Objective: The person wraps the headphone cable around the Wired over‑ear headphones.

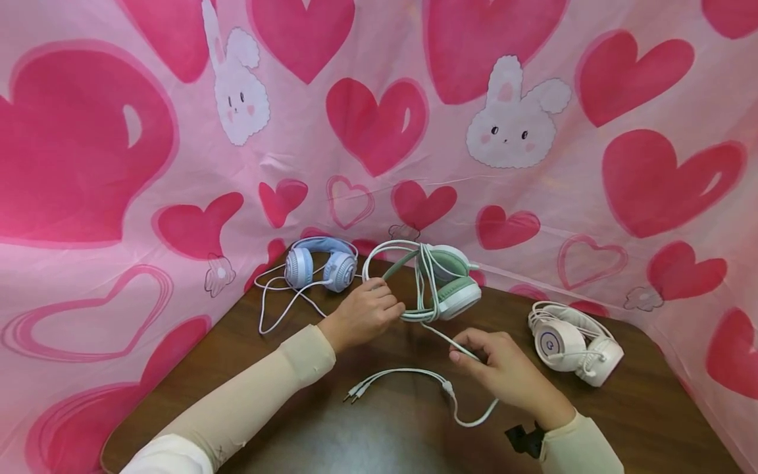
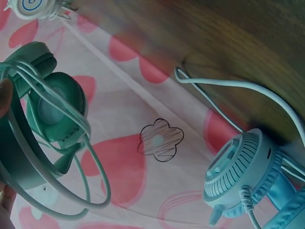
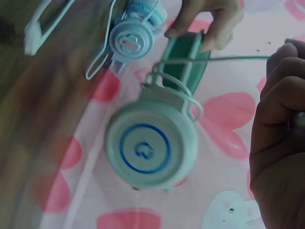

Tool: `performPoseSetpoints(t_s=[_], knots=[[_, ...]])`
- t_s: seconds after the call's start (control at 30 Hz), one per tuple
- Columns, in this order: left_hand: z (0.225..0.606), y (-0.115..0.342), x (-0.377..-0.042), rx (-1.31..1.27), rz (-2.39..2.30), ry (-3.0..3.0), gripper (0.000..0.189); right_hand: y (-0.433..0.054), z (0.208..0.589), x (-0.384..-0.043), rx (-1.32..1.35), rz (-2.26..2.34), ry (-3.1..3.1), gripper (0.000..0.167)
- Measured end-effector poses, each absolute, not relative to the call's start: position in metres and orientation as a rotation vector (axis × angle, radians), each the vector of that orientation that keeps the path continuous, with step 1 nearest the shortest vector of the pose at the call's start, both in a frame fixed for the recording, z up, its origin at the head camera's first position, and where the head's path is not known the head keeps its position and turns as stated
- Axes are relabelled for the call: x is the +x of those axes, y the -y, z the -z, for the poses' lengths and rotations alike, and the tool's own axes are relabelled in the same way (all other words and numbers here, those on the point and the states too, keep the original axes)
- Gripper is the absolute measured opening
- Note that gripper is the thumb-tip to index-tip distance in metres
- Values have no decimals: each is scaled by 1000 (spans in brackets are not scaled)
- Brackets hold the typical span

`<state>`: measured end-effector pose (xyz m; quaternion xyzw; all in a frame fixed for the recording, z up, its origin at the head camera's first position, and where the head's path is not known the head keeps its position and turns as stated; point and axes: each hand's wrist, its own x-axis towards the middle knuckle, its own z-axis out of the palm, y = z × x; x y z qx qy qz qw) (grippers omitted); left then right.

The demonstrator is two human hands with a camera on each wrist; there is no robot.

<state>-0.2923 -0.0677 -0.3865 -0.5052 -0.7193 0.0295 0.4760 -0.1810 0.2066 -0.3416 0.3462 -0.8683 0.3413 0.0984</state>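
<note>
My left hand [image 1: 366, 315] grips the headband of the green and white headphones [image 1: 458, 299], holding them up over the table. Their white cable is looped several times around the band and ear cups, as the right wrist view shows beside the round ear cup [image 3: 151, 145]. With thumb and fingers, my right hand [image 1: 506, 368] pinches a stretch of that cable [image 1: 441, 334], which runs taut to the headphones. Past the right hand, the cable's tail curves over the table and splits into two plugs [image 1: 353, 396].
Blue headphones [image 1: 322, 266] stand at the back left, their loose cable [image 1: 263, 309] spread beside them. White headphones [image 1: 577, 345] lie at the right with their cable wound around them. A pink cloth [image 1: 379, 197] with hearts and rabbits hangs behind the brown table [image 1: 284, 408].
</note>
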Motion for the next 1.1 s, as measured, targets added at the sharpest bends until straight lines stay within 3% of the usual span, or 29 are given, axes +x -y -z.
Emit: performPoseSetpoints(t_s=[0.2, 0.5, 0.9, 1.1], knots=[[381, 67, -290, -1288, -77, 1777, 18, -215, 324, -181, 1182, -986, 2580, 12], [377, 70, -288, -1295, -93, 1767, 18, -223, 303, -181, 1497, -1008, 2579, 23], [373, 76, -287, -1315, -99, 1769, 12, -230, 288, -179, 1641, -1362, 2450, 29], [374, 78, -285, -1323, -137, 1745, 11, -232, 282, -184, 1883, -1672, 2182, 24]])
